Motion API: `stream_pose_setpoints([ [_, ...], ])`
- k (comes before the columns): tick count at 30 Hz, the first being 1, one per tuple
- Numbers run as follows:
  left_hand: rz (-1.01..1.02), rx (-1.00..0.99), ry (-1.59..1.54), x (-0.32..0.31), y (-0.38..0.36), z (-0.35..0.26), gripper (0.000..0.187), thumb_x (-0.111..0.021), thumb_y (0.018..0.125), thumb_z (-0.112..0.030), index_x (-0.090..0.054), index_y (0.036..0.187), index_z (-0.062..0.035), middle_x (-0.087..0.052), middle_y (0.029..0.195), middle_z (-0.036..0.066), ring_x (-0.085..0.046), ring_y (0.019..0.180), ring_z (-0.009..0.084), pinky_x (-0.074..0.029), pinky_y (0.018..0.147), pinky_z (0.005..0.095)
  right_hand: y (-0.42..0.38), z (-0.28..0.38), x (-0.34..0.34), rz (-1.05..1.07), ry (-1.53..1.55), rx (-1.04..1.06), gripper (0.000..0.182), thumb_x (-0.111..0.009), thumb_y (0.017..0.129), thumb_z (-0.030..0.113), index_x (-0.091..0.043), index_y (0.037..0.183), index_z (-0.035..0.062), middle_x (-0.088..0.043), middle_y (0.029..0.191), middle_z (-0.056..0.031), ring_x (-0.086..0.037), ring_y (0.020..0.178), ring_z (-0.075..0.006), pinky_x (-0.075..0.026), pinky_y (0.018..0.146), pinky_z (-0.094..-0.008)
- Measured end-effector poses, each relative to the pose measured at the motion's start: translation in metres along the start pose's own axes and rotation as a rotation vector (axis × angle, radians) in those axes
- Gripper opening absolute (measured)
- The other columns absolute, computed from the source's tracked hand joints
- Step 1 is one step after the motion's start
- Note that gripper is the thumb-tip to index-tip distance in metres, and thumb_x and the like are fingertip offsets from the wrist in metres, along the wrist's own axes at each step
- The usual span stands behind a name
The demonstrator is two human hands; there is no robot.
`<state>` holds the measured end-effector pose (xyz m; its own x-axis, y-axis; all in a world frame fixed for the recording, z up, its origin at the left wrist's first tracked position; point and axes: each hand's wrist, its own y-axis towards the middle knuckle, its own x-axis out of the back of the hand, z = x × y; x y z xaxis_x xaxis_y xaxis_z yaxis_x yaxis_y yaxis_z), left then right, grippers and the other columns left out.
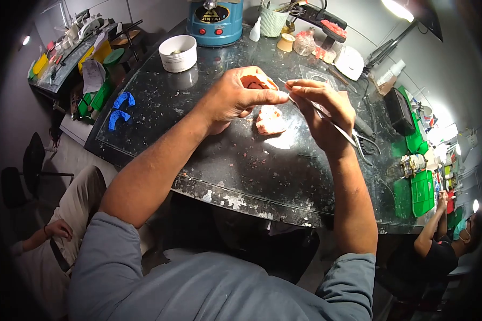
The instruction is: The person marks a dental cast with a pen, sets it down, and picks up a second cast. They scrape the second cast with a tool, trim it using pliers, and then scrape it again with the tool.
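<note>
My left hand is closed round a reddish dental model, its thumb stretched along the near side. Close beside it on the right, my right hand grips a thin metal tool whose handle slants down past the palm. The tool's thin tip is near the model; whether they touch is too small to tell. Below and between the hands, a pink and white dental model rests on the black table.
Blue arch-shaped pieces and a white tub are at the left. A blue machine stands at the back. Pliers lie right of my right hand. Green trays and a co-worker are at the far right; another person sits left.
</note>
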<state>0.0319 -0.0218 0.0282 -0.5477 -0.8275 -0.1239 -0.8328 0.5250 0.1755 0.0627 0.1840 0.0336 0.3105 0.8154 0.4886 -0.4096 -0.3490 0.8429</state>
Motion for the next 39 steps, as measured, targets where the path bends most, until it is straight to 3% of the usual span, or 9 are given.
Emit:
stream_pose_setpoints([
  [2, 0.010, 0.007, -0.009, 0.001, -0.001, 0.001, 0.022, -0.078, 0.080, -0.019, -0.061, 0.087, -0.0075, -0.058, 0.070, -0.005, -0.040, 0.050, -0.0007, -0.026, 0.042, 0.0160, -0.004, 0.001, -0.001, -0.004, 0.128, -0.122, 0.015, -0.074, 0.079, -0.002, -0.069, 0.092, 0.0004, -0.072, 0.096, -0.0108, -0.071, 0.088, -0.0199, -0.057, 0.077, -0.0282],
  [9, 0.068, -0.093, 0.054, 0.006, 0.003, 0.007, 0.029, -0.082, 0.075, -0.023, -0.057, 0.082, -0.0088, -0.052, 0.065, -0.005, -0.040, 0.049, 0.0009, -0.027, 0.042, 0.0168, 0.005, 0.008, 0.009, 0.131, 0.105, -0.065, 0.012, -0.075, 0.079, -0.001, -0.071, 0.090, -0.0002, -0.073, 0.095, -0.0118, -0.072, 0.089, -0.0199, -0.058, 0.078, -0.0284],
  [15, 0.099, -0.100, -0.016, 0.008, 0.002, 0.009, 0.028, -0.082, 0.075, -0.022, -0.057, 0.081, -0.0092, -0.051, 0.064, -0.006, -0.040, 0.049, 0.0014, -0.027, 0.042, 0.0167, 0.011, 0.023, 0.014, 0.207, -0.175, 0.189, 0.019, -0.071, 0.074, -0.005, -0.072, 0.093, -0.0010, -0.071, 0.095, -0.0130, -0.071, 0.085, -0.0225, -0.059, 0.073, -0.0291],
  [22, 0.088, -0.031, -0.072, 0.014, 0.005, 0.017, 0.024, -0.080, 0.077, -0.018, -0.058, 0.082, -0.0093, -0.054, 0.066, -0.005, -0.040, 0.049, 0.0001, -0.029, 0.041, 0.0162, 0.006, 0.016, 0.011, 0.228, -0.279, 0.269, 0.016, -0.066, 0.079, 0.001, -0.070, 0.095, 0.0003, -0.069, 0.099, -0.0113, -0.070, 0.087, -0.0231, -0.058, 0.073, -0.0308],
  [28, 0.031, -0.016, -0.053, 0.006, 0.000, 0.008, 0.022, -0.080, 0.079, -0.018, -0.061, 0.078, -0.0087, -0.059, 0.065, -0.003, -0.043, 0.049, 0.0002, -0.029, 0.042, 0.0175, 0.001, 0.007, 0.014, 0.214, -0.360, 0.170, 0.012, -0.068, 0.078, 0.000, -0.067, 0.089, 0.0021, -0.070, 0.099, -0.0099, -0.070, 0.083, -0.0225, -0.058, 0.070, -0.0312],
  [32, 0.108, -0.026, -0.062, 0.001, 0.000, 0.006, 0.024, -0.079, 0.078, -0.016, -0.057, 0.083, -0.0084, -0.053, 0.066, -0.004, -0.038, 0.049, 0.0004, -0.026, 0.042, 0.0177, 0.005, 0.011, 0.006, -0.003, -0.142, 0.047, 0.015, -0.075, 0.077, -0.004, -0.068, 0.089, 0.0021, -0.072, 0.094, -0.0113, -0.071, 0.084, -0.0208, -0.057, 0.072, -0.0288],
  [34, 0.107, -0.068, -0.076, 0.003, 0.000, 0.007, 0.027, -0.080, 0.077, -0.017, -0.056, 0.084, -0.0081, -0.051, 0.067, -0.005, -0.038, 0.049, 0.0009, -0.026, 0.042, 0.0186, 0.004, 0.013, 0.001, -0.012, 0.033, -0.011, 0.016, -0.076, 0.076, -0.004, -0.068, 0.089, 0.0023, -0.072, 0.095, -0.0111, -0.071, 0.086, -0.0207, -0.057, 0.073, -0.0288],
  [39, 0.174, -0.093, -0.100, 0.008, 0.001, 0.008, 0.035, -0.081, 0.076, -0.024, -0.054, 0.090, -0.0062, -0.050, 0.067, -0.004, -0.039, 0.050, 0.0019, -0.028, 0.043, 0.0187, 0.006, 0.020, 0.008, 0.089, -0.031, 0.041, 0.017, -0.076, 0.076, -0.003, -0.069, 0.090, 0.0031, -0.073, 0.097, -0.0112, -0.072, 0.089, -0.0216, -0.057, 0.076, -0.0291],
])
